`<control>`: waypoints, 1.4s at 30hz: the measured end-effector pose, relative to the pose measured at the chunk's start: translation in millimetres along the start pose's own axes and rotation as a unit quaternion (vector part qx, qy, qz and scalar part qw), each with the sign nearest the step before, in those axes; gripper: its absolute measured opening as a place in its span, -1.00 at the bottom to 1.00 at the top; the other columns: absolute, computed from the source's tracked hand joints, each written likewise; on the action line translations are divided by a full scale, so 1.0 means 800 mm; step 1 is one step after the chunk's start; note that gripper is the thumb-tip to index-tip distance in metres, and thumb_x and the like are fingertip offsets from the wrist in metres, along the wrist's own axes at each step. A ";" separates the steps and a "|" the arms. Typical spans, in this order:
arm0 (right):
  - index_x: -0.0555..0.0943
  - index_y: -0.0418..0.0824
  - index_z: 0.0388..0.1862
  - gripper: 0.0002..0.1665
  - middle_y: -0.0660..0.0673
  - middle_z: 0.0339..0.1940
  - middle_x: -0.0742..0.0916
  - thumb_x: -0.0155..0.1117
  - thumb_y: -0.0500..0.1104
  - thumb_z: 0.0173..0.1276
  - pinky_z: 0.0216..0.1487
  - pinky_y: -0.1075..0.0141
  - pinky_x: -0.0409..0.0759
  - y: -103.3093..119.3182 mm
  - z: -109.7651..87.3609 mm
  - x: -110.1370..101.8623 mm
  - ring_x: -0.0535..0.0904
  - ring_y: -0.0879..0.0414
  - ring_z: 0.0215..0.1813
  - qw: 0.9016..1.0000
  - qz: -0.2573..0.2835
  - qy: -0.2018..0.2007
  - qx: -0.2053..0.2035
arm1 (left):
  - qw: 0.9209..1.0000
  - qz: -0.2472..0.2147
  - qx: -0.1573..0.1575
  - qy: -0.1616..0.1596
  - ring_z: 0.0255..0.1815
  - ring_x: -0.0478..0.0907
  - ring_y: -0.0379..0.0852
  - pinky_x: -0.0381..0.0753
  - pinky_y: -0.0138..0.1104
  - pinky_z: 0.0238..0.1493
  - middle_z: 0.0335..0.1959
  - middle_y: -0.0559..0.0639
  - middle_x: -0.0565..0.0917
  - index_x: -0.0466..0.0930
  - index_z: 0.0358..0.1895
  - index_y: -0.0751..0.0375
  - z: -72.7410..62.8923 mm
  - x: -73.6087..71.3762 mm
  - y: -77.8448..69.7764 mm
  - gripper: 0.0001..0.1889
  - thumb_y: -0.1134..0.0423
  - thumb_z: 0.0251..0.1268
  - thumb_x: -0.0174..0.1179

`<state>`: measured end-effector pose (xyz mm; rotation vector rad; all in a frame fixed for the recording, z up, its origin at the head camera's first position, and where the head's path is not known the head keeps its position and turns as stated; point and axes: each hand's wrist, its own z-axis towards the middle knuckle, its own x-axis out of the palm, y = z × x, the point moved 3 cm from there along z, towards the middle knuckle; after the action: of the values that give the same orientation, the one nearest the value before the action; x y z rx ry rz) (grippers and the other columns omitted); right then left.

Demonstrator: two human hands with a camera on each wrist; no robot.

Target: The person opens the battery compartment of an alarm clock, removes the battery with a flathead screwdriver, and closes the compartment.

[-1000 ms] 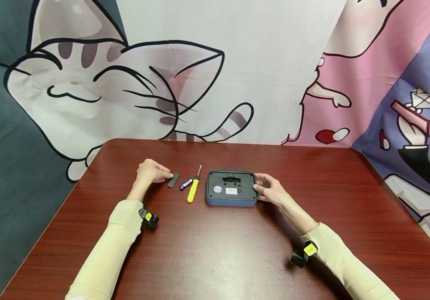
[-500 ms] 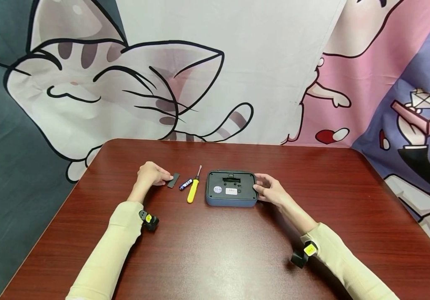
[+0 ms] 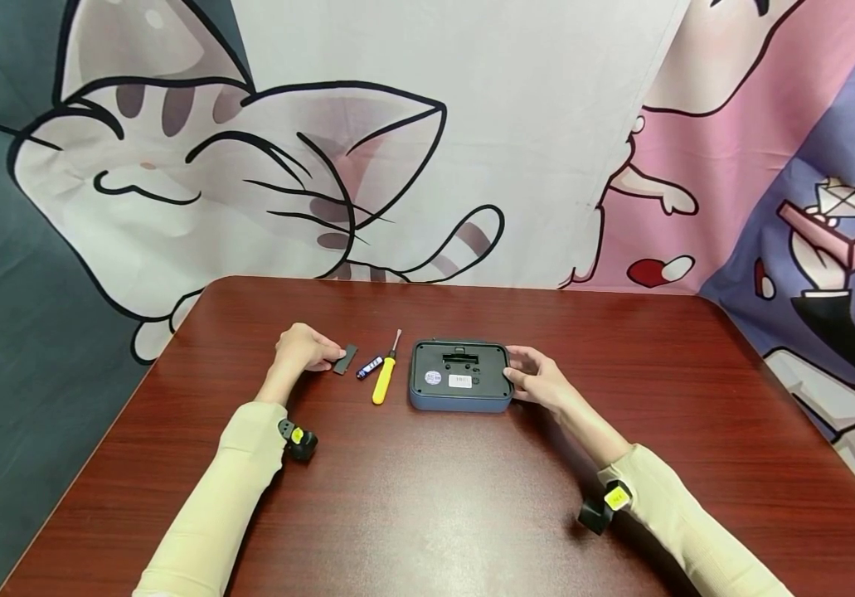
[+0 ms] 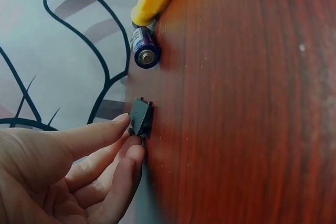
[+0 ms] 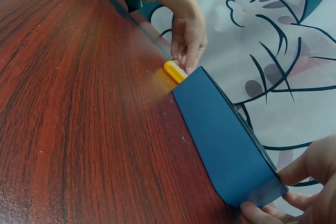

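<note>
In the head view my left hand (image 3: 303, 347) is at the small dark battery cover (image 3: 346, 359) on the table. The left wrist view has the thumb and fingers pinching the near end of that battery cover (image 4: 140, 116), its little tabs pointing away. My right hand (image 3: 539, 377) grips the right end of a blue box-shaped device (image 3: 460, 404), thumb on the top edge and fingers low on the side. The device lies with its black back panel up, an uncovered battery slot (image 3: 460, 358) near the far edge. Its kind cannot be made out.
Between the cover and the device lie a blue battery (image 3: 370, 367) and a screwdriver (image 3: 385, 377) with a yellow handle. They rest close together on the brown wooden table (image 3: 427, 497). A cartoon-printed cloth (image 3: 546, 166) hangs behind the table's far edge.
My left hand has shifted slightly toward the near side and to the right, its fingertips now further over the battery cover's end. My right hand and the device stay where they were.
</note>
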<state>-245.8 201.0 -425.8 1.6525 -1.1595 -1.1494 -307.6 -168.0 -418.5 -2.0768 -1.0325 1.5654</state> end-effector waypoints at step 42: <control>0.22 -0.31 0.43 -0.40 -0.42 0.29 0.45 0.06 -0.31 0.44 -0.16 0.36 0.63 0.002 -0.001 0.003 0.54 0.24 -0.08 1.000 -0.007 -0.005 0.001 | 0.998 0.055 0.015 -0.028 -0.58 0.66 -0.15 0.50 -0.06 0.15 -0.70 -0.06 0.66 0.75 -0.27 0.30 -0.004 -0.003 -0.003 -0.67 0.07 0.05 0.39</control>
<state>-245.1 198.3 -424.7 1.6611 -1.1582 -1.1659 -305.4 -167.4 -414.1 -2.1127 -0.9228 1.6909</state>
